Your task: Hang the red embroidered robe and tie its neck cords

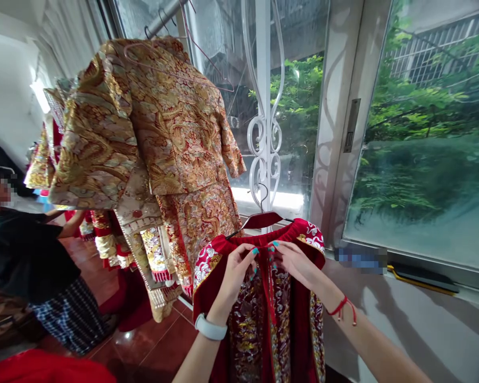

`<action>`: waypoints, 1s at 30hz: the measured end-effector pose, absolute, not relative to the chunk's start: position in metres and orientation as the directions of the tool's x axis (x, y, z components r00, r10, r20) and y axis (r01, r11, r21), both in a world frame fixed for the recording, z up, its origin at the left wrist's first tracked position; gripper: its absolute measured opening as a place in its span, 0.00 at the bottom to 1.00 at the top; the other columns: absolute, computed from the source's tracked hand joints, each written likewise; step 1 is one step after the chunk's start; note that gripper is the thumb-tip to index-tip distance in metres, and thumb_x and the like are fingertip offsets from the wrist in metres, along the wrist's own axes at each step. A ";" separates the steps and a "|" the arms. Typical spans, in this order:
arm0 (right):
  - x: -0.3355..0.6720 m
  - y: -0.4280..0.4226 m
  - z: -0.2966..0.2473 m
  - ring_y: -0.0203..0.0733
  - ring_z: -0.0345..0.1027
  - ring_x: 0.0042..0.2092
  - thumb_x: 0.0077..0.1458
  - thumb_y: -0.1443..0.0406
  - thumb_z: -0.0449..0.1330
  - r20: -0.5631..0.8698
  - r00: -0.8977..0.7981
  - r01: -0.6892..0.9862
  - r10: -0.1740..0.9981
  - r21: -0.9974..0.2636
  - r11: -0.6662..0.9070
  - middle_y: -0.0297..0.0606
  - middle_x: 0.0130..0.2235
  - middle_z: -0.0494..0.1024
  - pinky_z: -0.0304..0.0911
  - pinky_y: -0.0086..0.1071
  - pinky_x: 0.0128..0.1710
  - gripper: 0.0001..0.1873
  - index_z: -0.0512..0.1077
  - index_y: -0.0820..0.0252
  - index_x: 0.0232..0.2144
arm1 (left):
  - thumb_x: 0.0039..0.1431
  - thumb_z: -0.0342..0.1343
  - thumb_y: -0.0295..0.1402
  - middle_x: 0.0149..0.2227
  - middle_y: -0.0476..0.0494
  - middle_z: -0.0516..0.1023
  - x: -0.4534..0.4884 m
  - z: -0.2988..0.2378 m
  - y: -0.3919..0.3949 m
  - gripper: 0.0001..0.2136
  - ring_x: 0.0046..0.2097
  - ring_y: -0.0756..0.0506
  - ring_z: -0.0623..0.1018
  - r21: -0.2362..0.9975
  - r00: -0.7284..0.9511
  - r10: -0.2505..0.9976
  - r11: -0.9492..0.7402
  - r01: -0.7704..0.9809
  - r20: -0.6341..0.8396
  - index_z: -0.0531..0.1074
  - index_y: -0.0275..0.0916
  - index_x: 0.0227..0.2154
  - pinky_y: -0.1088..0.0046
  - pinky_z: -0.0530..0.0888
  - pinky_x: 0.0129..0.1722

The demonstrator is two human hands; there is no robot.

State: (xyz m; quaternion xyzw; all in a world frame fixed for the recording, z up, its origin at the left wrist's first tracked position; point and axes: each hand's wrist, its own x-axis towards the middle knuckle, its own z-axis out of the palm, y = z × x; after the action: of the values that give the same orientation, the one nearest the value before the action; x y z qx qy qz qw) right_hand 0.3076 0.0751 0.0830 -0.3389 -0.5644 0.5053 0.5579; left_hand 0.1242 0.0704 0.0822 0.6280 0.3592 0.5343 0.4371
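A dark red embroidered skirt with gold and silver patterns hangs in front of me from a hanger. At its gathered waistband, my left hand pinches the fabric, thumb and fingers closed. Just to the right, my right hand grips the same waistband between thumb and fingers. Between the two hands a thin red ribbon dangles down the front. The exact bit of cloth under the fingertips is partly hidden.
Gold brocade garments hang on a rail at the left. A person in dark clothes bends beside other garments. Behind the skirt are a white scrollwork bar and windows. A black-and-yellow object lies on the sill.
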 end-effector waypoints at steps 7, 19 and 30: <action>0.329 0.081 0.087 0.31 0.42 0.20 0.50 0.57 0.58 0.094 -0.278 -0.246 0.956 -0.969 0.023 0.30 0.23 0.60 0.47 0.30 0.19 0.16 0.57 0.55 0.20 | 0.57 0.54 0.46 0.17 0.59 0.58 0.106 0.090 0.073 0.15 0.16 0.55 0.59 0.940 0.403 0.874 -0.331 0.086 0.271 0.61 0.41 0.25 0.78 0.59 0.18; 0.329 0.067 0.084 0.31 0.41 0.18 0.58 0.45 0.49 0.234 -0.267 -0.199 0.935 -0.963 0.184 0.25 0.20 0.53 0.48 0.29 0.19 0.24 0.53 0.54 0.22 | 0.60 0.51 0.48 0.28 0.52 0.68 0.101 0.091 0.057 0.15 0.24 0.52 0.68 0.939 0.484 0.839 -0.331 0.092 0.248 0.63 0.40 0.32 0.77 0.67 0.23; 0.357 0.062 0.080 0.36 0.54 0.26 0.62 0.55 0.51 0.505 -0.208 0.455 0.837 -0.708 0.540 0.30 0.23 0.62 0.49 0.31 0.28 0.19 0.59 0.56 0.22 | 0.59 0.48 0.52 0.20 0.54 0.64 0.079 0.093 0.048 0.18 0.23 0.51 0.66 0.931 0.363 0.912 -0.287 0.224 0.193 0.65 0.40 0.29 0.75 0.65 0.23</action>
State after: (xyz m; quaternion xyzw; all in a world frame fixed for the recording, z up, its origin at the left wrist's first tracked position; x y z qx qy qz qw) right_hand 0.3571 0.0621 0.0802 -0.4315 -0.7487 0.2090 0.4578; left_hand 0.0788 0.0479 0.0927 0.6996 0.4059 0.3923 0.4381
